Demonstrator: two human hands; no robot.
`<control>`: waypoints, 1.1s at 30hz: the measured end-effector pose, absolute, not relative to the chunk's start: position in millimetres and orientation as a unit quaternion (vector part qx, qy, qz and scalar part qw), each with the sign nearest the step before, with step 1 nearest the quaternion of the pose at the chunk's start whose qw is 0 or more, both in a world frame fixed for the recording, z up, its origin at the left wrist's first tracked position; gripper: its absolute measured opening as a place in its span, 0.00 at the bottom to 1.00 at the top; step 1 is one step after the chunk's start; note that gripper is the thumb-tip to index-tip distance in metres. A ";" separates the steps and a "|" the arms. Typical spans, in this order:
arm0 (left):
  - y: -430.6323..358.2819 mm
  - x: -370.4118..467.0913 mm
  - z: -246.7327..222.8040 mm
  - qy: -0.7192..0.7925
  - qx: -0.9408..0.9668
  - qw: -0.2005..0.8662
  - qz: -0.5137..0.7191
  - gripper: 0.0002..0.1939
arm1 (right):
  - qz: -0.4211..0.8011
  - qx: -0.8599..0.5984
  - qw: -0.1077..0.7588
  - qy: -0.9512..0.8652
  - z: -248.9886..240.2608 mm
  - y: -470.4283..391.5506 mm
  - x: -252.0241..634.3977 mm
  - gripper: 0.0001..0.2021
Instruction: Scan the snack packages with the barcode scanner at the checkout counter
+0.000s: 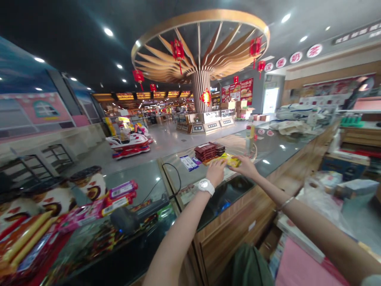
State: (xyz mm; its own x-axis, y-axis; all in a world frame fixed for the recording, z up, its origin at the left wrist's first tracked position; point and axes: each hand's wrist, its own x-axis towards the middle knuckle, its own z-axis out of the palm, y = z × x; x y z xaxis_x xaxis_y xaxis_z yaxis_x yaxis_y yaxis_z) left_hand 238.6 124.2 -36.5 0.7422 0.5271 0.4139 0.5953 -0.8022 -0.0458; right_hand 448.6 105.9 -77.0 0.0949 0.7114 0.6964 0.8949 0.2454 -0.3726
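Note:
On the glass counter, my left hand (216,171), with a white watch on its wrist, is closed at the near left edge of a yellow packet (229,160). At the packet's right end, my right hand (245,167) pinches its edge. Just behind and left of my hands stands a stack of dark red packets (205,151), with some darker ones at its right side. White and purple packets (189,163) lie flat to the left of the stack. My fingers partly hide the yellow packet.
A black scanner (126,221) with a cable lies at the left among colourful snack packs (119,202). A bottle (250,129) stands behind my right hand. Plastic bags (321,190) and boxes fill the right side. Lower down is a wooden cabinet front (226,238).

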 end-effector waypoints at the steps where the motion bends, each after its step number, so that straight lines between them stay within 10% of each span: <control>1: 128.8 246.0 -38.4 -0.303 -0.930 0.082 -0.191 0.27 | -0.109 -0.619 0.420 -0.655 -77.9 108.2 453.1 0.27; 33: 158.1 294.4 -58.8 -0.345 -0.925 0.025 -0.155 0.28 | -0.100 -0.749 0.300 -0.583 -85.6 114.0 466.4 0.22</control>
State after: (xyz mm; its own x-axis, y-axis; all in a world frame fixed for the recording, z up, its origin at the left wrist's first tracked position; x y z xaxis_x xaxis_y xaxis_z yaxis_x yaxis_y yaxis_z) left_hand 294.4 158.1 -58.8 0.7137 0.6311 0.3040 0.6464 -0.7605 0.0611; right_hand 466.4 114.0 -85.6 0.3003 0.8127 0.4993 0.9328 -0.1410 -0.3316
